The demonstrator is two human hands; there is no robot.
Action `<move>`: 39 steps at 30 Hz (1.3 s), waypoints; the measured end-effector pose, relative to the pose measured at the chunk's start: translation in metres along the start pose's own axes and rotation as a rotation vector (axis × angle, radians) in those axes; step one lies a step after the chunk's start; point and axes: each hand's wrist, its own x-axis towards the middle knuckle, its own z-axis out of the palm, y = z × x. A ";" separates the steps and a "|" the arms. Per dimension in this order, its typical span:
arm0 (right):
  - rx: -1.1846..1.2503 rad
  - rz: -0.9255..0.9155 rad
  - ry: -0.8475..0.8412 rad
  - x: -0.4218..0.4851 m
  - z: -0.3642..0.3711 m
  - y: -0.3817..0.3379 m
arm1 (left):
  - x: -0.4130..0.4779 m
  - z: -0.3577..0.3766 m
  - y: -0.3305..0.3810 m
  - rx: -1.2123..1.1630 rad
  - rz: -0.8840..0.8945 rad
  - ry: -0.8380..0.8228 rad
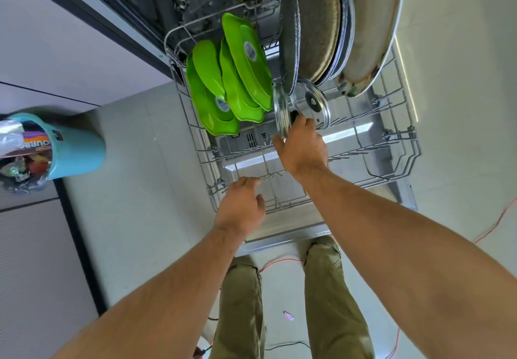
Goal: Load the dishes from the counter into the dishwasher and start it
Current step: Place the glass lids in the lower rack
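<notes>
The dishwasher's lower rack (pixel 402 160) is pulled out over the open door (pixel 282 232). Several green plates (pixel 237 78) stand on edge at its left rear. Large round pans and plates (pixel 319 25) stand at the right rear. Two glass lids are upright in the middle tines: one (pixel 280 111) edge-on, the other (pixel 312 101) showing its face. My right hand (pixel 302 148) is closed on the black knob and rim of the edge-on lid. My left hand (pixel 240 204) rests on the rack's front left wires with fingers loosely curled, holding nothing.
A teal bin (pixel 75 148) full of wrappers stands on the floor at the left. Grey cabinet fronts (pixel 33 260) run along the left side. Red and black cables (pixel 279 262) lie on the floor near my feet. The rack's front half holds only bare tines.
</notes>
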 end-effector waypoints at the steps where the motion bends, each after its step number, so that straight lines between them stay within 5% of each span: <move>1: 0.000 0.002 -0.006 -0.003 -0.004 -0.001 | -0.003 -0.002 0.001 0.007 0.003 0.003; 10: -0.042 -0.081 -0.041 -0.093 -0.067 -0.007 | -0.068 -0.052 0.039 0.121 0.035 0.079; 23: -0.225 -0.539 0.046 -0.305 -0.160 -0.065 | -0.274 -0.154 0.045 0.314 0.074 0.388; 30: -0.255 -0.719 0.107 -0.370 -0.136 -0.187 | -0.353 -0.228 -0.052 0.246 -0.043 0.588; 39: -0.392 -1.052 0.098 -0.424 -0.062 -0.358 | -0.453 -0.280 -0.221 0.044 -0.441 0.733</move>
